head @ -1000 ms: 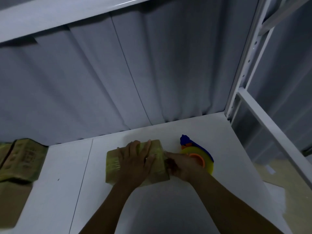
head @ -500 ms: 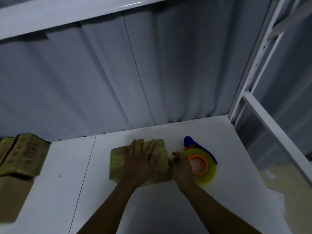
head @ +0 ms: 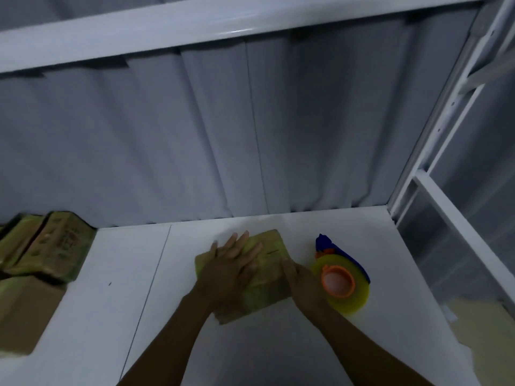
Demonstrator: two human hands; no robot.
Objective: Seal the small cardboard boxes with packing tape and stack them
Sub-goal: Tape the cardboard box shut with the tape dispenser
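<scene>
Tape pressed flat on 1 small box

Box (head: 267, 271) sits on the white bench (head: 139, 316), roughly centred, lying flat with glossy tape already across its top. The left hand (head: 231, 267) lies on it palm down, fingers spread wide and flat, gripping nothing; it covers most of the left half of the lid. The right hand (head: 302, 285) rests against the box's right edge, fingers loosely extended and open, holding nothing, with its back just beside the tape dispenser (head: 341, 282). That dispenser, a yellowish roll on an orange core with a blue handle, lies on its side on the bench, touching neither the box nor, as far as the dim light shows, the hand.

Judging by this, the step in hand is smoothing the strip down. To do it well, the left palm should keep the box pinned so it cannot slide on the slick bench, while the right hand rubs the tape's end over the edge and down the side wall, working from the middle outward so no bubble or lifted corner remains. Whether the strip is already cut cannot be told.

At the far left, near the bench edge, 2 or more taped boxes (head: 53, 246) lie together on a plain carton (head: 25, 313), well apart from the work, likely where this box goes next.
</scene>
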